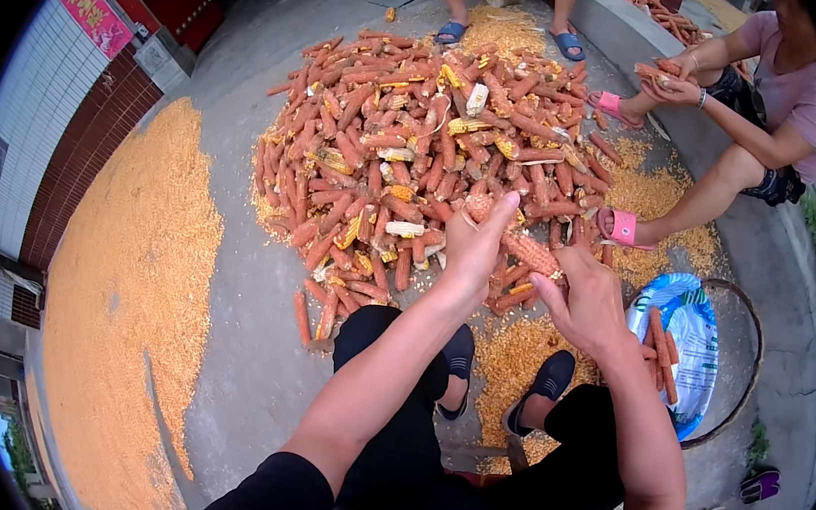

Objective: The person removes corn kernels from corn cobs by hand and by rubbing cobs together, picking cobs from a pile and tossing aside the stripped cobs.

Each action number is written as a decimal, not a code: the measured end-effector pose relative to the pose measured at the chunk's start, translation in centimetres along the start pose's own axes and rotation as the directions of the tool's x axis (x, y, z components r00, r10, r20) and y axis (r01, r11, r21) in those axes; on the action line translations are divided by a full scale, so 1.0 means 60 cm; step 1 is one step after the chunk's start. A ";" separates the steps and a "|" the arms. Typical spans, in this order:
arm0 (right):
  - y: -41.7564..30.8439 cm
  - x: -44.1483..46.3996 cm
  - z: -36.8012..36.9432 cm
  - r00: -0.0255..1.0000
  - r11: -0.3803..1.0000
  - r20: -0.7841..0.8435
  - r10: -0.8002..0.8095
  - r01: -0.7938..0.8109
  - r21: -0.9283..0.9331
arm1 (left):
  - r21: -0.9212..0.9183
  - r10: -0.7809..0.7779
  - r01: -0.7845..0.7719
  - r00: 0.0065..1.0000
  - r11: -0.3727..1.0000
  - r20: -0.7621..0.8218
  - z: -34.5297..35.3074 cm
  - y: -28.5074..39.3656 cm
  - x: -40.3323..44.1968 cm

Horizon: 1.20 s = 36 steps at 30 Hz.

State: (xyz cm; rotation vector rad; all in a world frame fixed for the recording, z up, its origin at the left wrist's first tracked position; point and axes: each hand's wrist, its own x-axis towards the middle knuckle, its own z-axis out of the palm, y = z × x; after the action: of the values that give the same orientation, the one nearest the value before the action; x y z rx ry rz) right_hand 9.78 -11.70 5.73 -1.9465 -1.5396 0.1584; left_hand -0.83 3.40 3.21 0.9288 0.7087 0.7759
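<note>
My left hand [474, 252] is closed, with its thumb pointing up and the reddish end of a corn cob [478, 206] showing above the fingers. A second reddish corn cob [531, 255] slants between my hands. My right hand [589, 301] grips its lower right end, while its other end meets my left hand. Whether the two visible parts are fully separate cobs is partly hidden by the fingers. Both hands are above the near edge of a big heap of corn cobs [371, 140], mostly bare, some with yellow kernels left on them.
Loose kernels [133, 284] cover the ground at left, and more kernels [516, 368] lie between my feet. A blue-and-white lined basket [697, 328] holding several cobs stands at right. One person [787, 107] sits at right holding cobs; another person's legs [562, 6] show behind the heap.
</note>
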 end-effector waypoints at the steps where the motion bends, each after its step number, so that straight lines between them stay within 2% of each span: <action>1: 0.006 0.001 -0.005 1.000 1.000 -0.020 -0.008 0.008 0.011 | 0.009 -0.057 0.057 0.998 0.998 0.010 -0.003 0.000 -0.001; 2: 0.015 0.001 -0.008 0.999 1.000 -0.038 -0.012 0.012 0.017 | 0.013 -0.130 0.129 0.990 0.992 0.052 -0.015 -0.005 0.002; 4: 0.034 -0.004 -0.014 0.998 1.000 -0.060 -0.019 0.019 0.006 | 0.072 -0.181 0.175 0.981 0.982 0.075 0.002 0.000 -0.010; 6: 0.059 -0.016 -0.029 0.998 0.999 -0.060 -0.030 0.029 -0.028 | 0.165 -0.153 0.145 0.988 0.975 0.033 0.007 0.006 -0.016; 8: 0.082 -0.035 -0.052 0.993 0.996 -0.092 0.076 -0.080 -0.040 | 0.221 -0.172 0.166 0.985 0.961 0.010 0.003 0.015 -0.013; 9: 0.096 -0.050 -0.062 0.986 0.989 -0.098 0.137 -0.142 -0.044 | 0.174 -0.150 0.146 0.989 0.974 0.010 -0.010 0.006 0.000; 11: 0.132 -0.093 -0.088 0.962 0.958 -0.102 0.252 -0.263 -0.117 | 0.132 -0.124 0.124 0.992 0.983 -0.005 -0.029 0.018 0.014; 12: 0.158 -0.124 -0.093 0.948 0.923 -0.138 0.286 -0.311 -0.224 | 0.093 -0.096 0.095 0.995 0.991 0.013 -0.039 0.029 0.016; 13: 0.157 -0.151 -0.105 0.906 0.885 -0.121 0.405 -0.422 -0.197 | 0.054 -0.079 0.078 0.997 0.996 0.022 -0.052 0.039 0.015; 15: 0.234 -0.237 -0.103 0.865 0.811 -0.197 0.462 -0.502 -0.302 | 0.010 -0.063 0.062 0.996 0.998 0.055 -0.076 0.043 0.029; 18: 0.303 -0.351 -0.107 0.737 0.638 -0.210 0.643 -0.667 -0.384 | -0.041 -0.084 0.086 0.996 0.995 0.043 -0.097 0.057 0.035; 23: 0.390 -0.465 -0.107 0.605 0.506 -0.179 0.776 -0.766 -0.398 | -0.031 -0.105 0.106 0.993 0.994 0.046 -0.109 0.047 0.041; 26: 0.376 -0.431 -0.114 0.564 0.459 -0.101 0.819 -0.751 -0.474 | 0.005 -0.124 0.124 0.991 0.992 0.047 -0.111 0.038 0.048; 29: 0.300 -0.336 -0.122 0.669 0.616 -0.065 0.740 -0.714 -0.333 | 0.063 -0.125 0.123 0.992 0.990 0.031 -0.105 0.033 0.050; 31: 0.207 -0.259 -0.122 0.833 0.787 -0.129 0.538 -0.551 -0.275 | 0.124 -0.110 0.108 0.994 0.986 0.010 -0.097 0.026 0.050; 32: 0.149 -0.223 -0.124 0.885 0.863 -0.090 0.457 -0.466 -0.198 | 0.163 -0.096 0.095 0.995 0.982 -0.001 -0.095 0.021 0.055; 34: 0.022 -0.163 -0.125 0.965 0.961 0.001 0.262 -0.261 -0.095 | 0.242 -0.067 0.070 0.998 0.968 -0.020 -0.091 0.016 0.058; 35: -0.033 -0.146 -0.121 0.998 0.986 0.001 0.057 -0.056 -0.157 | 0.278 -0.054 0.057 0.998 0.959 -0.018 -0.089 0.017 0.059; 36: -0.083 -0.135 -0.129 0.991 0.981 0.070 -0.114 0.124 -0.151 | 0.273 -0.064 0.064 0.998 0.960 -0.008 -0.093 0.012 0.063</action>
State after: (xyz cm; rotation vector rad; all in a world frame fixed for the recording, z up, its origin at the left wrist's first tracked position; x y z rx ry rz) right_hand 6.82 -21.65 12.22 -1.9771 -1.7495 0.0481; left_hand -3.48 9.11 0.79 1.1490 0.8556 0.6292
